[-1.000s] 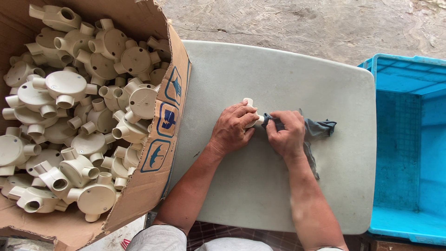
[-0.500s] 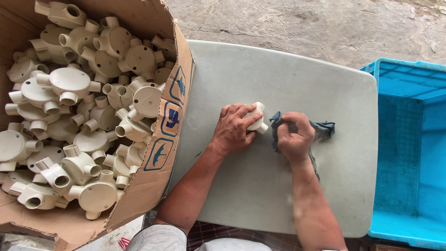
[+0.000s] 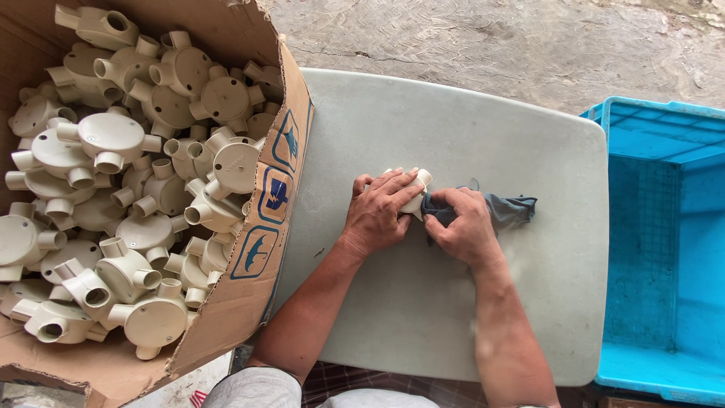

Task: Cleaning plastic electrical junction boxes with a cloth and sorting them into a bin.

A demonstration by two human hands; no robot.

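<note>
A cream round plastic conduit junction box (image 3: pixel 414 198) is pinned on the pale grey desk (image 3: pixel 453 317) under the left hand (image 3: pixel 380 214), its grip clenched on it; beside it, the right hand (image 3: pixel 461 224) clutches a dark grey cloth (image 3: pixel 512 210). Firm, even wiping is best.

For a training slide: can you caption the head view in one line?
Left hand holds a cream fitting on the table while the right hand presses a grey cloth to it.
</note>
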